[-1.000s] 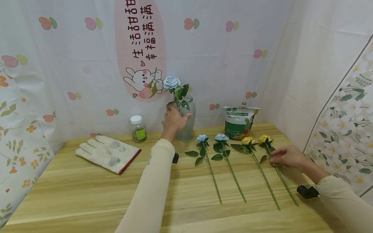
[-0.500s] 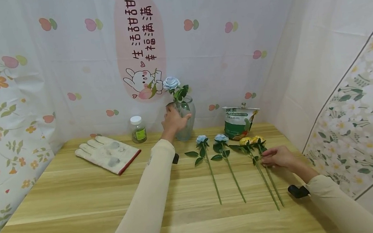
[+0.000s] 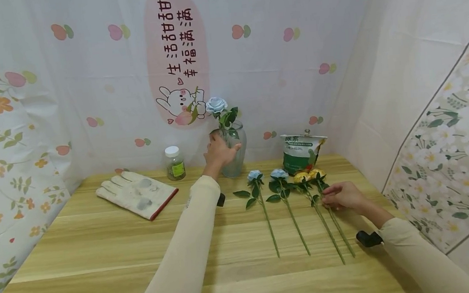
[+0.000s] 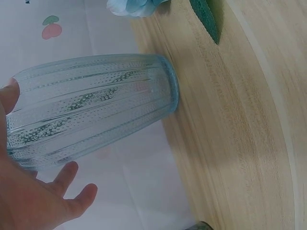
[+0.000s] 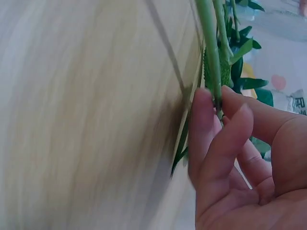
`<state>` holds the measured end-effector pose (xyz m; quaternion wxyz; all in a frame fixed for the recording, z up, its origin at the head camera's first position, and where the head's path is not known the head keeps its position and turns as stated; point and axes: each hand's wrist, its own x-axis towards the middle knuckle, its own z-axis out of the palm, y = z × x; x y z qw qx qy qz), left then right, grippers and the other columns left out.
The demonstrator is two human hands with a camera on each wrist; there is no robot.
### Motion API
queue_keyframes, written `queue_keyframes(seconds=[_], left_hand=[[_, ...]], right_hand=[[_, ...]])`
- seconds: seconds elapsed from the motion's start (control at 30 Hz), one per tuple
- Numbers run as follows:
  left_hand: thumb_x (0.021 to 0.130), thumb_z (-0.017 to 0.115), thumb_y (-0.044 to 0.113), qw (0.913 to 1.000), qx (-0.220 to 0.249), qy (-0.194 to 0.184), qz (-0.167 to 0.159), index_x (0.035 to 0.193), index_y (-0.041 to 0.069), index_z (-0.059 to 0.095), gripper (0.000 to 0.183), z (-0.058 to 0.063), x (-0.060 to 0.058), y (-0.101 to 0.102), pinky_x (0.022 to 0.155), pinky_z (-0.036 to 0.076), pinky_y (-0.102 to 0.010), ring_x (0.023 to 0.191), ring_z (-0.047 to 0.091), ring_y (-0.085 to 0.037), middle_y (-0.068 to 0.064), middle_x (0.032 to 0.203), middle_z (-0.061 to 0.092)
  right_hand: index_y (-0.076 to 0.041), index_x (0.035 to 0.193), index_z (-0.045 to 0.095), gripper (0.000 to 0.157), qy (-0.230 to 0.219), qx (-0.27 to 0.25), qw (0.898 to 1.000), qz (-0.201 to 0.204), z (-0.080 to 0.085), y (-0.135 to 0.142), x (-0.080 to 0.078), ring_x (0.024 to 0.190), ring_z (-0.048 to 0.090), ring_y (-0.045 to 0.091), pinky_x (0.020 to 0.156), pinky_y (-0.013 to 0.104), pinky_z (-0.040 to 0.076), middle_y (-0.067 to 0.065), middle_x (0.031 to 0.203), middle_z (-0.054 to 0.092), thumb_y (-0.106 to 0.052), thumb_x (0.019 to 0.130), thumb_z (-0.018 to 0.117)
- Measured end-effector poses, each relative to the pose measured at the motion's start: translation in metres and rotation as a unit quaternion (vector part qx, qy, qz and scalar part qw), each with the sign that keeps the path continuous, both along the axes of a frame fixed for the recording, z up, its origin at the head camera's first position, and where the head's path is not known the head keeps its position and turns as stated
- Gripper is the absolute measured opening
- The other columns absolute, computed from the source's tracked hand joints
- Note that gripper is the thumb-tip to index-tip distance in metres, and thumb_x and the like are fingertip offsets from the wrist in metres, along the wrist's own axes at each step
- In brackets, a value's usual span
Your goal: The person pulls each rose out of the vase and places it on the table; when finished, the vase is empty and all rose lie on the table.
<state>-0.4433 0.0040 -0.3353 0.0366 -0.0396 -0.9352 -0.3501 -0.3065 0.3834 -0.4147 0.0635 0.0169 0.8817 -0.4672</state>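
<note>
A ribbed clear glass vase [image 3: 238, 153] stands upright at the back of the table, with one blue rose [image 3: 216, 105] in it. My left hand [image 3: 221, 151] holds the vase near its neck; in the left wrist view some fingers [image 4: 86, 199] stick out past the glass [image 4: 105, 100]. My right hand [image 3: 345, 197] pinches the stem [image 5: 211, 52] of the rightmost yellow rose [image 3: 316, 173], low over the table. Its bloom lies against the other yellow rose [image 3: 302, 177]. Left of these lie two blue roses [image 3: 255, 176], stems toward me.
A green and white pouch [image 3: 302, 152] with a clip on top stands behind the yellow roses. A white-capped jar [image 3: 174, 163] is left of the vase, and a work glove [image 3: 135, 192] with a red cuff lies further left. Patterned cloth hangs at the back and sides.
My right hand has shifted left with the yellow rose, bringing its bloom against the other yellow one, which has also slid slightly left. The left hand and vase stay put.
</note>
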Motion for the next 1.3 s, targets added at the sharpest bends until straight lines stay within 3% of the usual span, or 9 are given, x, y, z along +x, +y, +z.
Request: queue_keyframes(seconds=[0.3, 0.6, 0.77, 1.0, 1.17, 1.3], left_hand=[[0.092, 0.056, 0.062, 0.9999, 0.006, 0.008, 0.001, 0.158, 0.003, 0.003, 0.103, -0.002, -0.001, 0.000, 0.111, 0.023, -0.064, 0.145, 0.025, -0.040, -0.018, 0.164, 0.008], [0.093, 0.056, 0.061, 0.9999, 0.009, 0.009, -0.002, 0.158, 0.002, 0.003, 0.102, -0.001, 0.000, 0.001, 0.111, 0.022, -0.064, 0.145, 0.024, -0.040, -0.019, 0.164, 0.007], [0.093, 0.056, 0.061, 1.0000, 0.000, 0.007, 0.001, 0.157, 0.001, 0.002, 0.103, -0.001, 0.002, 0.000, 0.110, 0.024, -0.064, 0.144, 0.026, -0.041, -0.019, 0.164, 0.008], [0.093, 0.058, 0.060, 0.9999, 0.005, 0.013, -0.001, 0.156, 0.000, 0.005, 0.102, 0.000, 0.005, 0.000, 0.109, 0.026, -0.064, 0.141, 0.030, -0.043, -0.020, 0.163, 0.011], [0.092, 0.056, 0.064, 0.9999, 0.001, 0.009, -0.011, 0.157, -0.001, 0.004, 0.105, -0.001, 0.003, -0.002, 0.109, 0.025, -0.065, 0.141, 0.029, -0.045, -0.021, 0.163, 0.010], [0.092, 0.052, 0.067, 0.9996, 0.012, 0.018, -0.018, 0.156, -0.001, 0.010, 0.102, -0.001, 0.002, -0.006, 0.108, 0.027, -0.066, 0.139, 0.033, -0.046, -0.022, 0.161, 0.018]], right_hand=[[0.013, 0.115, 0.064, 0.034, 0.015, 0.041, 0.999, -0.001, 0.001, 0.011, 0.008, 0.076, 0.071, 0.013, 0.059, 0.031, 0.054, 0.009, 0.092, 0.075, -0.009, 0.089, 0.073], [0.013, 0.114, 0.064, 0.032, 0.036, 0.080, 0.996, 0.036, 0.011, 0.015, 0.009, 0.072, 0.068, 0.016, 0.052, 0.030, 0.048, 0.013, 0.092, 0.074, -0.005, 0.089, 0.072], [0.014, 0.111, 0.065, 0.027, 0.044, 0.114, 0.992, 0.042, 0.018, 0.012, 0.007, 0.068, 0.069, 0.022, 0.054, 0.033, 0.053, 0.020, 0.092, 0.073, -0.002, 0.089, 0.069], [0.007, 0.115, 0.065, 0.030, 0.049, 0.163, 0.985, 0.007, 0.033, -0.005, 0.002, 0.071, 0.069, 0.025, 0.059, 0.041, 0.054, 0.028, 0.109, 0.067, -0.014, 0.094, 0.066], [0.006, 0.115, 0.067, 0.029, 0.089, 0.147, 0.985, -0.011, 0.045, -0.029, -0.003, 0.074, 0.070, 0.032, 0.055, 0.036, 0.053, 0.028, 0.110, 0.067, -0.016, 0.096, 0.063], [0.007, 0.114, 0.067, 0.029, 0.119, 0.135, 0.984, -0.005, 0.053, -0.052, -0.010, 0.076, 0.071, 0.036, 0.053, 0.031, 0.052, 0.025, 0.105, 0.070, -0.014, 0.095, 0.064]])
